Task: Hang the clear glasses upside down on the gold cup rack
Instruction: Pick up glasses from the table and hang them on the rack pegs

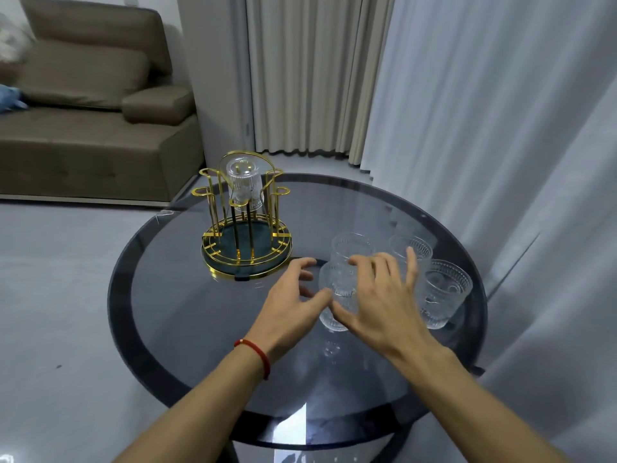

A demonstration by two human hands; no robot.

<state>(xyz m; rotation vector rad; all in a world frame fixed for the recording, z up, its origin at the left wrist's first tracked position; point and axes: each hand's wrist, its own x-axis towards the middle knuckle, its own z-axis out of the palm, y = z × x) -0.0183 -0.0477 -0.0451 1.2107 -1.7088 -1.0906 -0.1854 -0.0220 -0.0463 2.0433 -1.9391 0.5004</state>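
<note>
On the round glass table [187,315], your left hand [293,295] and right hand [377,295] reach forward, fingers spread wide, flanking 1 clear glass [339,289]; contact unclear.

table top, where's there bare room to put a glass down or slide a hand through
Bare glass runs along the near rim of the table, below both wrists, and on the left between the gold rack and that rim. The far side behind the rack is also bare. It is crowded on the right, where four upright glasses cluster under the left hand and right hand.
</note>
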